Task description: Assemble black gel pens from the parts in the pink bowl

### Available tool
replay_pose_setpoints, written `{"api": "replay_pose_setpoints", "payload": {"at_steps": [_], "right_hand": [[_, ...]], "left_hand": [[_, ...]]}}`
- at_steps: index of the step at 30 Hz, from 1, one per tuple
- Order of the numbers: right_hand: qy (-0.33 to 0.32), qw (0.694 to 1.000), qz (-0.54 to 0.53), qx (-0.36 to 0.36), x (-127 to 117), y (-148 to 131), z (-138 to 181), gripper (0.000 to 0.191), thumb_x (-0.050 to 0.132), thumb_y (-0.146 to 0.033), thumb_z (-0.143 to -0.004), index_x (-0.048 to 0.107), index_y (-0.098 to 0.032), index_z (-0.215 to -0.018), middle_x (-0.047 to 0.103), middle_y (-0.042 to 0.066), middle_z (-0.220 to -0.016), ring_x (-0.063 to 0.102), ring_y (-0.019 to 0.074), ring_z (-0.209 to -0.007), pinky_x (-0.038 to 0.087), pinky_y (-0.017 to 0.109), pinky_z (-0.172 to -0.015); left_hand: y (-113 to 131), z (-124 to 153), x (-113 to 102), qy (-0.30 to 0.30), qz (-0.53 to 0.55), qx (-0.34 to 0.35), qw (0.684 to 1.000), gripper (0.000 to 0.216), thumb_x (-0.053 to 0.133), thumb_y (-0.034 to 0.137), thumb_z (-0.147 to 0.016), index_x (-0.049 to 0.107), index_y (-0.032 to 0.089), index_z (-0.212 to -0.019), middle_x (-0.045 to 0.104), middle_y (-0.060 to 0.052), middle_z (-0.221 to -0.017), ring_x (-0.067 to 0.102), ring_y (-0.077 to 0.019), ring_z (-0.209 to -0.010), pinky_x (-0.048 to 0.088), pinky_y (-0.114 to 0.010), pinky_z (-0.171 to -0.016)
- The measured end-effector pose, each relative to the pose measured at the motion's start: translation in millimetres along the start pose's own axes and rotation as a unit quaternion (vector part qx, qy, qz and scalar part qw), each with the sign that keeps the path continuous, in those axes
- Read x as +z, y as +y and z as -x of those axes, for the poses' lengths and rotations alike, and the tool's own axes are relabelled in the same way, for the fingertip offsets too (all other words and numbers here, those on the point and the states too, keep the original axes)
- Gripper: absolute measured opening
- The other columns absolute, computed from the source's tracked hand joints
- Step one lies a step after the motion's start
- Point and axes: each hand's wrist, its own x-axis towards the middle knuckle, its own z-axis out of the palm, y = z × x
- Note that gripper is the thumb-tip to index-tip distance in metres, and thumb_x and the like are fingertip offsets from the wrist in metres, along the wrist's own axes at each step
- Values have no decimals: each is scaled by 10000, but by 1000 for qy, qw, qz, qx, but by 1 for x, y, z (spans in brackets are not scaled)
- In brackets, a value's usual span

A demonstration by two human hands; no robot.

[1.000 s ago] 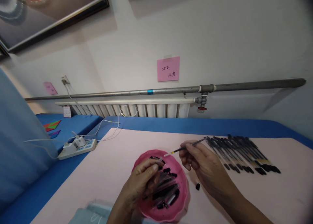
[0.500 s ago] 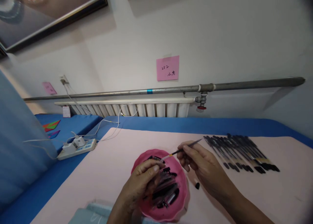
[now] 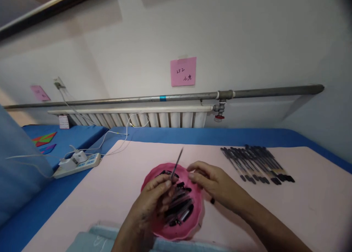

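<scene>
My left hand (image 3: pixel 152 202) is closed over the pink bowl (image 3: pixel 198 215), pinching a clear pen barrel from which a thin refill (image 3: pixel 177 163) sticks up and away. My right hand (image 3: pixel 213 184) hovers just right of it at the bowl's far rim, fingers loosely stretched toward the refill and not touching it. The bowl holds several black and clear pen parts (image 3: pixel 181 210). A small black cap (image 3: pixel 212 200) lies on the pink mat (image 3: pixel 302 208) under my right hand. A row of several assembled black pens (image 3: pixel 255 164) lies to the right.
A white power strip (image 3: pixel 77 160) with plugs and cables sits at the left on the blue table cover (image 3: pixel 41 215). A light blue cloth (image 3: pixel 93 241) lies at the near edge. A radiator (image 3: pixel 137 118) and pipe (image 3: pixel 247 93) run along the wall behind.
The refill passed from my right hand to my left, swinging from near level to upright in the barrel. My right hand let go and moved left. The view shifted down and right.
</scene>
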Motion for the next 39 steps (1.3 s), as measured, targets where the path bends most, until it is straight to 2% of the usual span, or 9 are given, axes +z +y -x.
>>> {"api": "replay_pose_setpoints", "payload": {"at_steps": [3,5,10,14,18,21,25,32,39], "right_hand": [[16,949,314,7,-17,33,3,156,479,-95,-728,561,-184,-629,525,9,-627,455,140,-591,262,260,-549],[0,913,406,37,-25,61,4,195,465,-11,-639,566,-178,-641,506,17,-644,444,137,-575,218,266,-530],[-41,933,358,13,-22,100,0,216,445,-1,-620,539,-196,-628,531,26,-697,488,155,-602,260,266,-543],[-53,928,368,4,-18,98,-2,203,418,-17,-672,483,-190,-589,523,23,-687,482,153,-590,269,267,-551],[-60,938,342,1,-16,89,2,296,414,30,-618,555,-194,-750,549,22,-773,525,160,-691,311,262,-612],[-105,945,311,-1,-13,80,4,424,395,62,-543,616,-210,-781,559,12,-809,545,154,-758,333,246,-644],[-104,948,302,-4,-12,65,6,490,360,77,-512,652,-229,-760,579,0,-783,553,134,-729,341,224,-631],[-135,980,144,-38,-1,43,11,258,490,-66,-697,671,-233,-775,682,-12,-790,599,163,-709,394,223,-607],[-76,973,216,-15,-7,61,8,252,415,-75,-723,623,-196,-647,670,8,-703,577,170,-642,372,252,-561]], "left_hand": [[5,-1,-5,11,110,52,992,188,648,244,-777,622,131,-925,533,23,-631,445,-37,-478,325,-137,-414],[8,-2,-9,24,155,76,985,175,618,218,-803,606,150,-965,586,-6,-721,550,-84,-602,464,-204,-545],[11,-3,-17,59,214,87,971,210,561,251,-851,544,217,-1057,646,-57,-911,629,-196,-889,517,-429,-786],[12,-5,-21,77,237,92,964,197,547,240,-859,524,225,-1054,643,-81,-1030,614,-219,-995,500,-465,-834],[10,-6,-25,76,236,97,964,189,561,184,-844,524,221,-1026,624,-85,-1108,597,-235,-1051,473,-505,-881],[10,-7,-26,79,234,99,964,169,569,172,-836,530,214,-995,611,-85,-1142,582,-245,-1084,446,-530,-917],[11,-6,-26,91,228,96,965,164,562,161,-837,532,214,-989,602,-89,-1167,562,-250,-1115,425,-562,-935],[14,-5,-25,93,217,96,967,187,558,166,-838,522,228,-1010,610,-90,-1161,556,-262,-1128,426,-578,-926],[11,-3,-21,66,180,89,977,296,608,173,-808,494,252,-1070,661,-57,-983,636,-246,-990,474,-524,-885]]}}
